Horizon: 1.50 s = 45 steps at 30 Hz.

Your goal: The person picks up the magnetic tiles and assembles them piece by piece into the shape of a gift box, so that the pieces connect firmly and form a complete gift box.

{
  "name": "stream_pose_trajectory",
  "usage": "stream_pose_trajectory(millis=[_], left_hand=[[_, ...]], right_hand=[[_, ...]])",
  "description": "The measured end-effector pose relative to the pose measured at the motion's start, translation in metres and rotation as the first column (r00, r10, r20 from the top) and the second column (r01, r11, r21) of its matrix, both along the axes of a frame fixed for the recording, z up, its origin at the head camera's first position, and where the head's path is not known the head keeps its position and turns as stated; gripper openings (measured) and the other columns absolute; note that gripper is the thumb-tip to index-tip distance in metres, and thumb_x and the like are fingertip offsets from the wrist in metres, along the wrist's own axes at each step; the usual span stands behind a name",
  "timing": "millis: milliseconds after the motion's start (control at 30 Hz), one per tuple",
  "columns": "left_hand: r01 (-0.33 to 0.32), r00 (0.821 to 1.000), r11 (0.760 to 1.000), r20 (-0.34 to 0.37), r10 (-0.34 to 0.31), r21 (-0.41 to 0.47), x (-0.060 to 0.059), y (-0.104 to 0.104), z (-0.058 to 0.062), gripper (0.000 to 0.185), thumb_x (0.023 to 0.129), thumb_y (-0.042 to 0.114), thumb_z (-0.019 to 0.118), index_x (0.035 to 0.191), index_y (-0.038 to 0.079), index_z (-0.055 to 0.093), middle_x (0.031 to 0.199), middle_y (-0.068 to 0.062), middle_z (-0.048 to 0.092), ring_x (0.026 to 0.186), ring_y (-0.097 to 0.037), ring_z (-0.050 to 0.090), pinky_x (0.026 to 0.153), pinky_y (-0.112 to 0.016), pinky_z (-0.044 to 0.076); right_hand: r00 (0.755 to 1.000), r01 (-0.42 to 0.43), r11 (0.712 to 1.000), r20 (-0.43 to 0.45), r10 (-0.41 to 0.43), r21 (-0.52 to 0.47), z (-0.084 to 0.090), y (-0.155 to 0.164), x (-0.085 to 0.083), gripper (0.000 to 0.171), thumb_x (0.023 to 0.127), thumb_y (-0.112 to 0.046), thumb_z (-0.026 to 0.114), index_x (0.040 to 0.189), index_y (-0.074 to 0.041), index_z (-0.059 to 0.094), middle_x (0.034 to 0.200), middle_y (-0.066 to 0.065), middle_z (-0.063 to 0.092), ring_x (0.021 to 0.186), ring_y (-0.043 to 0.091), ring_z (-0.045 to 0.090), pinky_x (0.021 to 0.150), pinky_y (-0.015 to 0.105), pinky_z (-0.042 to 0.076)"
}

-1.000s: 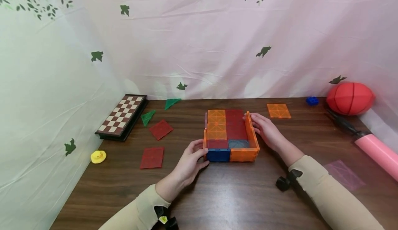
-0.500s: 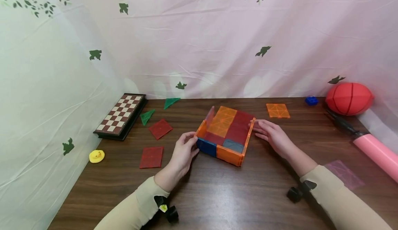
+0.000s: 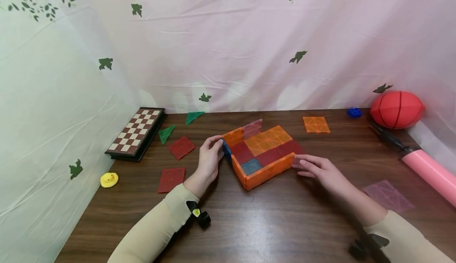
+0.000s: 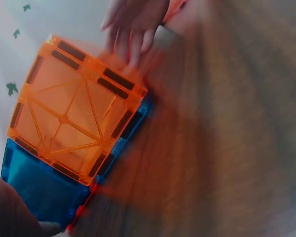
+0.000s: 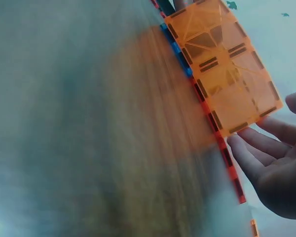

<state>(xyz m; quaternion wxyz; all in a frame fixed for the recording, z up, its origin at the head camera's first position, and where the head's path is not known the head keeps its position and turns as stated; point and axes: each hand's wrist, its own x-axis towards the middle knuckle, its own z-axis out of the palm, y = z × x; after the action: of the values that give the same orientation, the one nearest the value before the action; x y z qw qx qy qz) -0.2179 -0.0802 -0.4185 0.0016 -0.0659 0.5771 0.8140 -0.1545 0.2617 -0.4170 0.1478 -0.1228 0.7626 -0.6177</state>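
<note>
A tray-like structure of translucent magnetic tiles [image 3: 268, 140] stands at an angle on the table. Its floor has orange, red and grey-blue squares; upright orange and blue tiles form low walls, and one pale purple tile [image 3: 252, 128] stands at the far side. My left hand [image 3: 208, 162] pinches the upright blue tile [image 4: 44, 190] at the structure's left corner. At the opposite end, the fingertips of my right hand [image 3: 322, 172] touch the end of the orange wall [image 5: 232, 74], fingers extended and thumb apart.
Left lie two red tiles [image 3: 181, 147], two green triangles [image 3: 166, 134], a checkered board [image 3: 137, 130] and a yellow duck [image 3: 109, 180]. Right are an orange tile [image 3: 316, 124], a purple tile [image 3: 388, 195], a blue block [image 3: 354, 112], a red ball [image 3: 398, 110] and a pink pump [image 3: 429, 174].
The tile structure has turned counterclockwise, its orange right wall swinging to the front. My left hand has moved up and slightly left with its corner; my right hand has come nearer and right.
</note>
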Motion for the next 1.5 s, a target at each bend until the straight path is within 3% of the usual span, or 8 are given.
stream_pose_trajectory(millis=[167, 300, 500, 633, 767, 967, 1267, 1500], left_hand=[[0.058, 0.998, 0.998, -0.007, -0.058, 0.022, -0.015, -0.004, 0.000, 0.026, 0.106, 0.006, 0.049, 0.129, -0.006, 0.055, 0.131, -0.018, 0.052, 0.121, -0.031, 0.050, 0.110, -0.052, 0.038], [0.052, 0.999, 0.998, -0.003, -0.052, 0.024, -0.013, -0.007, 0.003, 0.030, 0.107, 0.008, 0.045, 0.133, -0.006, 0.051, 0.138, -0.020, 0.049, 0.127, -0.034, 0.047, 0.112, -0.053, 0.035], [0.036, 0.999, 0.997, 0.033, -0.038, 0.062, 0.018, -0.005, 0.001, 0.041, 0.108, 0.011, 0.038, 0.144, -0.008, 0.039, 0.151, -0.026, 0.035, 0.138, -0.039, 0.035, 0.114, -0.057, 0.029], [0.127, 0.986, 0.987, 0.099, -0.137, 0.100, 0.041, -0.003, 0.000, 0.047, 0.108, 0.015, 0.037, 0.150, -0.005, 0.037, 0.156, -0.025, 0.030, 0.143, -0.039, 0.029, 0.116, -0.059, 0.026], [0.228, 0.961, 0.967, 0.132, -0.242, 0.116, 0.052, -0.001, 0.002, 0.051, 0.108, 0.019, 0.038, 0.154, -0.003, 0.035, 0.160, -0.022, 0.027, 0.145, -0.039, 0.026, 0.116, -0.059, 0.026], [0.288, 0.945, 0.953, 0.133, -0.298, 0.092, 0.047, -0.009, 0.002, 0.052, 0.108, 0.020, 0.040, 0.156, 0.000, 0.035, 0.163, -0.017, 0.024, 0.147, -0.037, 0.025, 0.116, -0.056, 0.028], [0.397, 0.911, 0.918, 0.113, -0.396, 0.011, 0.025, -0.025, -0.001, 0.050, 0.108, 0.019, 0.041, 0.155, 0.002, 0.038, 0.159, -0.018, 0.035, 0.144, -0.036, 0.034, 0.115, -0.054, 0.031], [0.450, 0.890, 0.892, 0.090, -0.446, -0.031, 0.025, -0.024, -0.005, 0.054, 0.108, 0.024, 0.042, 0.158, 0.005, 0.034, 0.161, -0.017, 0.033, 0.147, -0.034, 0.030, 0.114, -0.056, 0.030]], right_hand=[[0.995, -0.091, 0.990, -0.040, 0.096, 0.109, 0.008, 0.002, 0.003, 0.049, 0.110, -0.022, 0.048, 0.145, 0.011, 0.047, 0.140, 0.030, 0.055, 0.120, 0.021, 0.063, 0.093, 0.028, 0.053], [0.993, -0.089, 0.986, -0.066, 0.099, 0.138, 0.013, 0.007, -0.008, 0.048, 0.110, -0.025, 0.046, 0.148, 0.005, 0.048, 0.146, 0.027, 0.052, 0.124, 0.013, 0.060, 0.096, 0.024, 0.049], [0.998, 0.055, 0.994, -0.028, -0.052, 0.096, 0.010, 0.011, -0.039, 0.060, 0.110, -0.037, 0.043, 0.154, 0.004, 0.037, 0.155, 0.027, 0.040, 0.139, 0.031, 0.045, 0.101, 0.023, 0.045], [0.995, 0.104, 0.988, -0.003, -0.104, 0.118, 0.005, 0.011, -0.055, 0.064, 0.111, -0.038, 0.041, 0.156, 0.006, 0.030, 0.156, 0.030, 0.034, 0.141, 0.042, 0.037, 0.101, 0.022, 0.044], [0.993, 0.117, 0.985, 0.006, -0.119, 0.127, 0.002, 0.010, -0.060, 0.062, 0.111, -0.036, 0.039, 0.155, 0.007, 0.029, 0.154, 0.032, 0.035, 0.140, 0.043, 0.038, 0.099, 0.020, 0.045], [0.993, 0.112, 0.978, 0.016, -0.117, 0.178, 0.002, 0.005, -0.051, 0.061, 0.111, -0.036, 0.042, 0.153, 0.007, 0.033, 0.154, 0.032, 0.036, 0.138, 0.043, 0.041, 0.099, 0.023, 0.046], [0.995, 0.097, 0.970, 0.017, -0.103, 0.223, 0.009, 0.006, -0.009, 0.059, 0.110, -0.034, 0.045, 0.152, 0.005, 0.034, 0.151, 0.032, 0.039, 0.131, 0.043, 0.048, 0.093, 0.027, 0.053], [0.987, 0.154, 0.964, 0.015, -0.161, 0.216, 0.006, 0.002, 0.000, 0.054, 0.110, -0.028, 0.048, 0.152, 0.004, 0.036, 0.148, 0.031, 0.043, 0.130, 0.040, 0.049, 0.092, 0.020, 0.050]])
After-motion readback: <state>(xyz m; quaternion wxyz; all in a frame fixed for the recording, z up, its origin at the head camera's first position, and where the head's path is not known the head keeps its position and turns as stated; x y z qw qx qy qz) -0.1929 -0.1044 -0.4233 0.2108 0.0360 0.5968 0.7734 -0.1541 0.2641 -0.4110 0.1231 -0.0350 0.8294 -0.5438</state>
